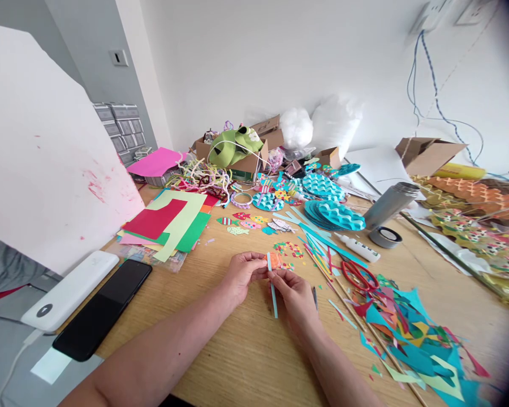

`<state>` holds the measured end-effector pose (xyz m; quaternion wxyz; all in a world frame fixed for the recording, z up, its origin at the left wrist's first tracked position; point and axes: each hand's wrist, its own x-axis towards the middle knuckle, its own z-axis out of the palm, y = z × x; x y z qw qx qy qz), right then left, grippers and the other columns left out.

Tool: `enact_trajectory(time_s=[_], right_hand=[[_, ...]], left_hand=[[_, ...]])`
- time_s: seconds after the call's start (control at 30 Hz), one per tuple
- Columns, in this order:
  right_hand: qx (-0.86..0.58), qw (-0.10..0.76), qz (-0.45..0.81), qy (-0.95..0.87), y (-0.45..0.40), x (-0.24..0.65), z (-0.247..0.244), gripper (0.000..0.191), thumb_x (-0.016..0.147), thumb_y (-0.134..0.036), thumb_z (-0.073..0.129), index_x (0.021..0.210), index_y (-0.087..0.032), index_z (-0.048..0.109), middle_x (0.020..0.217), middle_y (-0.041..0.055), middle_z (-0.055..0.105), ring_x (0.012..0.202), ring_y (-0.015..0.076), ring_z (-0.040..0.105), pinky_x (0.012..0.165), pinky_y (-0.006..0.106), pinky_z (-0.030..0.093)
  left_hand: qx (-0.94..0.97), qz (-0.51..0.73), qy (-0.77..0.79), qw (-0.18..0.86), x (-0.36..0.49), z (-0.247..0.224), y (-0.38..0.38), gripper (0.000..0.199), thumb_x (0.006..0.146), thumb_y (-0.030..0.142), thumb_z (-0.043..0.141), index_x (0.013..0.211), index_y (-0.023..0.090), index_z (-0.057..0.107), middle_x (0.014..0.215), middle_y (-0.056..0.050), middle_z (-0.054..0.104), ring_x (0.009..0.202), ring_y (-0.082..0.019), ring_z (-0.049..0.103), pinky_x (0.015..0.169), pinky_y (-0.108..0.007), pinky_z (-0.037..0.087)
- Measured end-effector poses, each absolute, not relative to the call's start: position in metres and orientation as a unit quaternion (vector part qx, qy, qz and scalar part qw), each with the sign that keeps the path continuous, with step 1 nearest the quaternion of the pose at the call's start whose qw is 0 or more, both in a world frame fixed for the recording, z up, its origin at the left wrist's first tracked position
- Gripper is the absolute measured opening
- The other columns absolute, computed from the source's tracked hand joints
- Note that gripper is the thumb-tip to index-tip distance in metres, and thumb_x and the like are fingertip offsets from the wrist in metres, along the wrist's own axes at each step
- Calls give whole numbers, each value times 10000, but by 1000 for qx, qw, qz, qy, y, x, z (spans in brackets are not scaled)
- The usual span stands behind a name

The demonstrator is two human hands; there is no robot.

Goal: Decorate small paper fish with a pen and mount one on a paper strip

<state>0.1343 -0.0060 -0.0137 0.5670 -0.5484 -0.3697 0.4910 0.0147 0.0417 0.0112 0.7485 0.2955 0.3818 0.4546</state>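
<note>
My left hand (246, 272) pinches the left side of a small orange piece (274, 260), over the middle of the wooden table. A narrow light blue strip (274, 299) lies across that piece and hangs down between my hands. The fingers of my right hand (293, 289) are closed on the strip just below the orange piece. Behind my hands lie small coloured paper bits (289, 249) and several paper fish (250, 225). Part of a dark, thin object (314, 296) shows beside my right hand.
Coloured paper sheets (186, 220), a black phone (104, 308) and a white power bank (72, 289) are on the left. To the right are red scissors (358, 277), a glue bottle (359, 247), a metal flask (390, 204), thin sticks (377, 339) and paper scraps (419, 339).
</note>
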Motion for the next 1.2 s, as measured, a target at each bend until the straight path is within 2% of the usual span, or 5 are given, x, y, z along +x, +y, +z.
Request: enact_trajectory(time_s=[0.2,0.47,0.97,1.2], right_hand=[[-553,560,492,-372,-7,134,-11,438,636,-580,779,715,-152,727,594,23,627,494,130,455,458,247,304],[-558,564,495,-355,-8,133,-11,438,643,-586,774,608,-169,643,490,-20,533,426,102,386,427,250,251],[-569,562,488,-350,-7,132,-9,434,627,-586,774,588,-179,627,495,-5,562,427,121,419,431,257,264],[-573,564,491,-336,-7,131,-8,455,593,-594,788,577,-169,626,468,-17,543,404,105,391,419,254,249]], left_hand=[[293,454,380,750,15,13,41,280,476,220,824,707,113,708,739,-82,729,655,-173,665,693,-301,522],[292,456,378,751,16,13,38,272,471,223,828,687,117,701,709,-63,718,649,-165,656,712,-305,522],[299,464,371,747,18,7,36,252,505,212,816,701,115,692,770,-82,716,718,-181,654,760,-326,514],[297,463,374,746,19,4,36,269,483,212,815,705,113,702,774,-89,722,724,-187,653,756,-328,514]])
